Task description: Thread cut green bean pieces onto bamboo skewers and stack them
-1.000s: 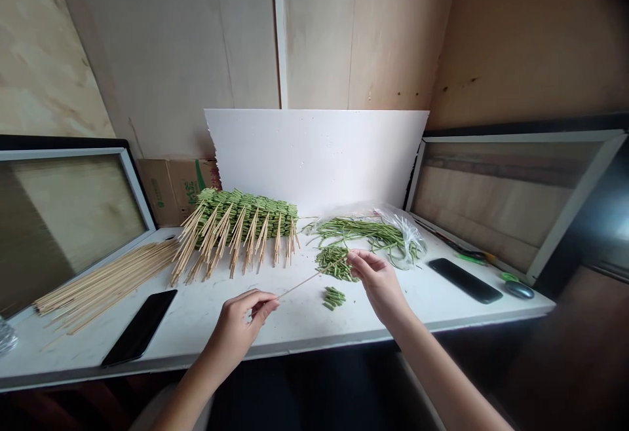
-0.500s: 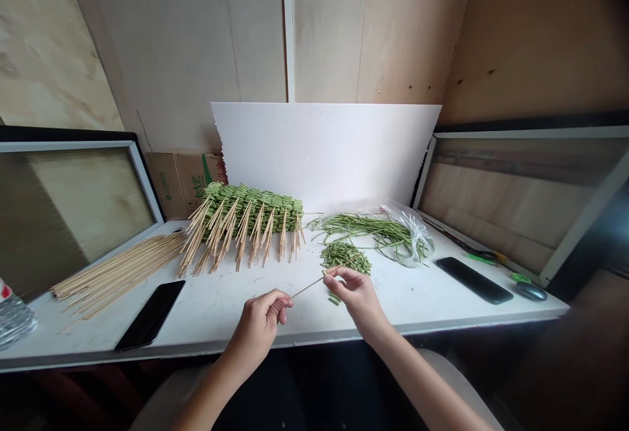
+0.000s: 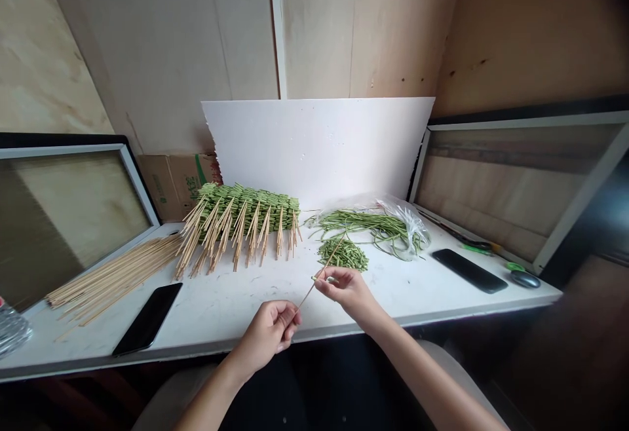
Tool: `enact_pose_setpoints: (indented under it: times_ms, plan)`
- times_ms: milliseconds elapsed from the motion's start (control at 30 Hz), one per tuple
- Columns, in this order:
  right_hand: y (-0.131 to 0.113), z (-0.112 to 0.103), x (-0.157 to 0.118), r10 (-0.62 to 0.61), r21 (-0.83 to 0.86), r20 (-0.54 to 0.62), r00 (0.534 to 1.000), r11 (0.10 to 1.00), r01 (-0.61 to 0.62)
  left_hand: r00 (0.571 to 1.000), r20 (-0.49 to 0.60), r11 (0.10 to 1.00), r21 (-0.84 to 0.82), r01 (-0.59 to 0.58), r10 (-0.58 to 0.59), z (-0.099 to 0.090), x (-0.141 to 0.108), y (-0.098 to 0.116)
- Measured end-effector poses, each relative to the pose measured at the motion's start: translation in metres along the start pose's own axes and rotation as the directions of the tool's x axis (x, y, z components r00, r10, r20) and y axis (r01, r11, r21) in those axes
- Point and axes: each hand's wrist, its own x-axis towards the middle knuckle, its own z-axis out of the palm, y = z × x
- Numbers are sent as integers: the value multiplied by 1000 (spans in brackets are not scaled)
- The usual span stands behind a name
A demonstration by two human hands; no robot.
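Note:
My left hand (image 3: 278,326) is closed around the lower end of a thin bamboo skewer (image 3: 307,296), which slants up and away to the right. Higher along it, my right hand (image 3: 344,287) pinches a short piece of green bean (image 3: 314,278) against the skewer; whether the stick passes through it I cannot tell. Just beyond my right hand lies a heap of cut green bean pieces (image 3: 346,255). Behind that, long green beans (image 3: 366,222) rest in a clear plastic bag (image 3: 417,221). To the left, filled bean skewers (image 3: 250,205) are stacked with their bare sticks toward me.
Bare bamboo skewers (image 3: 122,267) are spread at the left beside a black phone (image 3: 148,319). A plastic bottle (image 3: 12,329) stands at the far left edge. On the right are another dark phone (image 3: 469,270) and a mouse (image 3: 525,278). A white foam board (image 3: 319,149) stands behind.
The skewer has swung more upright, its far end now over the bean heap. My left hand has moved slightly right and nearer me; my right hand has shifted a little left. The view has turned slightly.

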Motion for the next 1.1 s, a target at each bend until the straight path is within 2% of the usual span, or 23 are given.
enact_pose_setpoints:
  times_ms: [133,233,333,400,567,700,800,900,1000,1033,1100]
  plan:
    - [-1,-10,3,15,-67,16,1000,998,-14,1000,11,1000,-27,-7,8,-4,3,-2]
    - [2,-31,9,-40,-246,-62,997,969,23,996,-55,997,13,-70,71,-15,9,-8]
    - [14,-55,15,-196,-490,-120,973,864,114,986,-91,987,88,-131,139,-26,15,-16]
    - [25,-66,17,-211,-608,-82,974,785,119,979,-113,977,154,-148,167,-32,17,-21]
    - [46,-69,16,-155,-770,-33,987,634,74,964,-156,932,329,-153,213,-35,15,-24]
    - [52,-64,16,-149,-795,-53,987,604,49,960,-158,909,388,-153,230,-34,14,-23]
    - [52,-62,17,-187,-744,-95,978,666,55,957,-164,901,405,-154,238,-33,15,-22]
    - [43,-64,20,-127,-585,-177,976,811,-1,951,-178,889,429,-157,254,-33,15,-21]
    - [30,-68,23,23,-250,-244,969,964,-85,941,-184,871,460,-174,285,-32,14,-20]
    - [26,-69,24,62,-110,-252,966,990,-92,938,-185,865,468,-179,293,-31,14,-20]
    - [18,-71,24,117,160,-248,962,984,-78,934,-189,859,479,-181,302,-30,13,-18]
